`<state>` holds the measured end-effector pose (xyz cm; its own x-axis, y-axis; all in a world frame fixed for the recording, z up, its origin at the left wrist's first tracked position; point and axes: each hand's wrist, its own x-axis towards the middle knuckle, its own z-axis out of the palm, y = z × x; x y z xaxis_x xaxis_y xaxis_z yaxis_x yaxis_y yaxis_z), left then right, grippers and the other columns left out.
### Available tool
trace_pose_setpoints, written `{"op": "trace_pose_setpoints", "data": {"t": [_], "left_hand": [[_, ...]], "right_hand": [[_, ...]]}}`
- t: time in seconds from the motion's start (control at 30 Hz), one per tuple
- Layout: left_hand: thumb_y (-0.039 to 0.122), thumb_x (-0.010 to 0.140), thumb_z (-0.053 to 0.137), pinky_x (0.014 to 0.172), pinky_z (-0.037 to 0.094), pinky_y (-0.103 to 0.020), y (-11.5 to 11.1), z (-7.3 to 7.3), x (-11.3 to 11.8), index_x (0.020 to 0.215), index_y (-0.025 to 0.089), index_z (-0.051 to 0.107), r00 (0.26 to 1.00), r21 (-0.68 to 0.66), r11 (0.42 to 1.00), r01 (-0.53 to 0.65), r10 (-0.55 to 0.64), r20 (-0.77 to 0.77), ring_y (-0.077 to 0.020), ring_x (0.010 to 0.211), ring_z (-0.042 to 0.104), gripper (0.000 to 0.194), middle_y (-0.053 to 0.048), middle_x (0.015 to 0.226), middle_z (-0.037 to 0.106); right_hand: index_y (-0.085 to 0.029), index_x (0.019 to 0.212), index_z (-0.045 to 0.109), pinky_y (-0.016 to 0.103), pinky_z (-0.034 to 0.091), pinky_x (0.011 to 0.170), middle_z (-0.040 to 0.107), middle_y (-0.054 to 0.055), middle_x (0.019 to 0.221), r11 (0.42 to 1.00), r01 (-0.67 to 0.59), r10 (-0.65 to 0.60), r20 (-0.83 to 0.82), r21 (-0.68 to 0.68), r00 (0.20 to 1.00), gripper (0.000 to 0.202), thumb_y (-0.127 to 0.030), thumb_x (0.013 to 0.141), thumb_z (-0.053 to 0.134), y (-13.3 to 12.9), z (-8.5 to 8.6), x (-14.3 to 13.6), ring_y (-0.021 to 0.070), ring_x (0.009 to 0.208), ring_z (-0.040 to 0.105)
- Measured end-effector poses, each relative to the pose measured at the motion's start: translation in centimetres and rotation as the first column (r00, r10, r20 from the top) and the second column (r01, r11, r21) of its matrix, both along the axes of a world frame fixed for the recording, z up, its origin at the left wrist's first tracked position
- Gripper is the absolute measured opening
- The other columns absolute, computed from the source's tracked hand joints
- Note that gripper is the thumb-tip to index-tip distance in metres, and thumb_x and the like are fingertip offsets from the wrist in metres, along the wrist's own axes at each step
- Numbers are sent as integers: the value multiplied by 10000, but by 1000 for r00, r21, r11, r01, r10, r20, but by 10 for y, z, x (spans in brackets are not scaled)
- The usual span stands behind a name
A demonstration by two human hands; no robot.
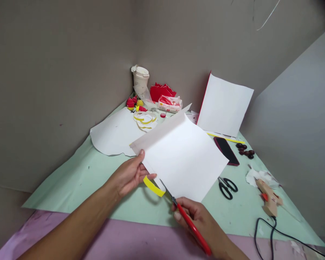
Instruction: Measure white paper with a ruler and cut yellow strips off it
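My left hand [132, 175] grips the left edge of a large white sheet of paper [184, 155], thumb on top and fingers beneath. My right hand [192, 215] is closed round the red handles of a pair of scissors [192, 227]. The scissors' blades meet the sheet's lower left edge. A narrow strip [154, 186], yellow on one face and white on the other, curls away at the cut, below my left fingers. The sheet is held tilted above the table, with its far left part folded up.
Black-handled scissors [227, 187], a phone [226, 151], dark beads [245, 151] and a corded glue gun [269, 198] lie to the right. Behind are yellow strips [145, 119], a white sheet [111, 131], a wipes pack [170, 103], a white tub [141, 77] and a propped-up sheet [224, 104].
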<state>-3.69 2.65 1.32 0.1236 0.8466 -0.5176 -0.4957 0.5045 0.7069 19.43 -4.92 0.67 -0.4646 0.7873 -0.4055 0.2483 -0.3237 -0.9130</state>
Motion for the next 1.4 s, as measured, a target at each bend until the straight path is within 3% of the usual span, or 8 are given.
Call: {"op": "trace_pose_setpoints", "data": {"t": [0.4, 0.73, 1.07, 1.4], "left_hand": [[332, 992, 513, 608, 654, -339, 1, -1, 0, 1177, 69, 610, 1000, -14, 1000, -13, 12, -7, -222, 737, 752, 336, -183, 976, 768], [332, 995, 505, 615, 653, -340, 1, -1, 1, 1167, 70, 614, 1000, -12, 1000, -4, 4, 2, -228, 755, 754, 332, -183, 970, 770], [340, 997, 502, 606, 647, -319, 0, -5, 3, 1124, 70, 625, 1000, -6, 1000, 23, -23, 0, -218, 739, 752, 323, -179, 944, 771], [334, 998, 501, 623, 652, -340, 1, -5, 4, 1143, 77, 622, 1000, -7, 1000, 10, -10, -1, -226, 754, 755, 319, -175, 957, 771]], "right_hand": [[-177, 821, 588, 225, 200, 489, 296, -86, 611, 1000, 9, -10, 39, 28, 999, 232, -377, 880, 691, 0, -5, 3, 79, 537, 245], [-186, 823, 563, 213, 209, 468, 310, -98, 577, 1000, 8, -8, 34, 4, 999, 220, -342, 867, 710, 0, -1, 0, 74, 506, 274], [-187, 848, 589, 229, 226, 493, 308, -91, 594, 997, -13, 4, 120, 78, 993, 143, -311, 899, 640, -3, 1, 2, 90, 532, 275], [-190, 757, 536, 252, 229, 533, 284, -80, 617, 994, -18, 1, 161, 110, 987, 200, -320, 881, 625, 1, 3, -1, 111, 588, 263]]}}
